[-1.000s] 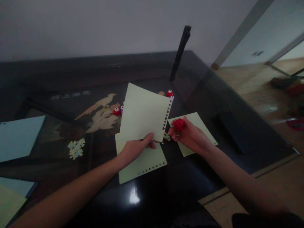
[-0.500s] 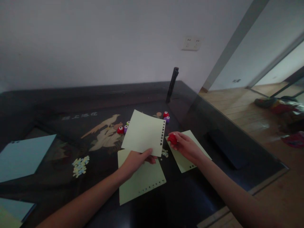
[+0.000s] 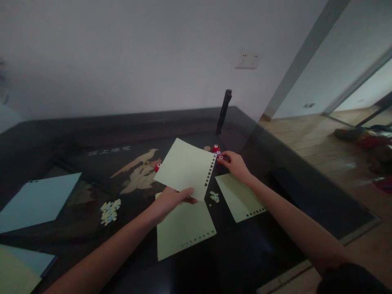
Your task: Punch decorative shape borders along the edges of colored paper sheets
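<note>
Now, left hand [image 3: 171, 199]: pinches the near corner of a pale green sheet [image 3: 185, 168], lifted, punched edge facing right.
Right hand [image 3: 234, 163]: fingertips closed on a red punch [image 3: 219, 159], just right of that edge.

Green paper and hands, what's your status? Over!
Left hand pinching the punched green sheet, lifted off the table. Right hand at the red punches, grip unclear. Paper confetti below, nothing blocking.

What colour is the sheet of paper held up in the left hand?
Pale yellow-green sheet, with a row of small punched shapes along its right edge; the head view shows it.
</note>
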Available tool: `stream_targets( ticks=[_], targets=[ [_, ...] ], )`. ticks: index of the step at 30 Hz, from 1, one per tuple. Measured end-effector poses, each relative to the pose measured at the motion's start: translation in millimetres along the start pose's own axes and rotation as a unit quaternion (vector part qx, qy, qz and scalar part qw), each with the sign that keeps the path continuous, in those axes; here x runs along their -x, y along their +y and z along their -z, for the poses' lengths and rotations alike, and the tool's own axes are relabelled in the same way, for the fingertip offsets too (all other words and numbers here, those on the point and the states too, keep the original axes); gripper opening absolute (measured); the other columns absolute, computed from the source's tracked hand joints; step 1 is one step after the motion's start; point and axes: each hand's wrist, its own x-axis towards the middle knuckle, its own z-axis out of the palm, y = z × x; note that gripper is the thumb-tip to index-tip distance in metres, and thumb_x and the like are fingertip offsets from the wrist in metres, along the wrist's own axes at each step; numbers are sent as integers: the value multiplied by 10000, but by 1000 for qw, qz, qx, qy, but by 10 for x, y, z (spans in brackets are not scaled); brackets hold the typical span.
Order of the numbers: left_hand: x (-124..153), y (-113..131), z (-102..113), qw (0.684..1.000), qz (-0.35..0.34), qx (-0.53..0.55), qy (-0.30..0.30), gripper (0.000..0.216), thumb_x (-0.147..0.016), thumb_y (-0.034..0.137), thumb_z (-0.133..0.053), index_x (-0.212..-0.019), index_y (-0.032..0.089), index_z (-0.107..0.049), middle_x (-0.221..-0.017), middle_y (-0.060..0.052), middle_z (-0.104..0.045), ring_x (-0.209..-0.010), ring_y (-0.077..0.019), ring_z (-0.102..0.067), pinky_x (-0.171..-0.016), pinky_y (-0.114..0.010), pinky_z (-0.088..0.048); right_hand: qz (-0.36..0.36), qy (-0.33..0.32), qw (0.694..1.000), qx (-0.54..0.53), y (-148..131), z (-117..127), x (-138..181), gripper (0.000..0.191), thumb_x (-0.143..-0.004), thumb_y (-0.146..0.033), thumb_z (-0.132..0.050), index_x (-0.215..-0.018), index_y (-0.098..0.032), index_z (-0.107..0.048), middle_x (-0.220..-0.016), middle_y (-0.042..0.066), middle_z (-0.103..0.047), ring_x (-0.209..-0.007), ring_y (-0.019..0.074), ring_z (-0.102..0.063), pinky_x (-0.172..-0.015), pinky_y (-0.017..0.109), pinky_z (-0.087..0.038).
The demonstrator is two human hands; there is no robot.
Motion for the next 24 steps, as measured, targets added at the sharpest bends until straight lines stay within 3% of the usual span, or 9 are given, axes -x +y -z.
stream_targets(
  ticks=[5, 9, 13, 18, 24],
  targets=[
    [-7, 51, -4, 999, -1, -37, -8, 336, -720, 267, -683, -1013, 106, -644, -1040, -147, -705, -726, -192, -653, -681, -343, -564, 37, -3, 998, 55, 124, -101, -70, 98, -720, -180, -708, -817, -184, -694, -859, 71, -682, -778, 214, -585, -768, 349, -421],
    [3, 108, 18, 998, 7, -56, -26, 279, -735, 230, -652, -981, 96, -655, -1048, -151, -711, -759, -196, -648, -690, -335, -560, 35, -10, 998, 56, 147, -107, -115, 133, -706, -190, -717, -836, -184, -691, -897, 81, -690, -738, 207, -595, -752, 361, -446],
    [17, 129, 80, 996, 26, -84, -25, 316, -752, 222, -639, -1039, 90, -659, -1139, -159, -696, -844, -211, -663, -728, -330, -558, 14, -26, 999, 17, 131, -47, -146, 180, -772, -306, -675, -898, -177, -678, -915, 87, -697, -635, 174, -611, -685, 351, -484],
    [-11, 78, 140, 992, 30, -112, -41, 352, -763, 250, -637, -1083, 102, -646, -1166, -156, -688, -864, -215, -676, -724, -318, -556, -24, -72, 996, -52, 90, 7, -94, 183, -799, -315, -636, -913, -174, -663, -700, 47, -697, -623, 191, -657, -651, 347, -521],
    [-41, 45, 185, 981, 21, -190, -45, 392, -757, 299, -645, -1094, 101, -623, -1110, -159, -705, -875, -259, -686, -779, -394, -555, -48, -90, 988, -119, -31, 10, 17, 199, -781, -313, -653, -926, -177, -665, -896, 86, -731, -769, 187, -681, -748, 358, -538]
  ],
)
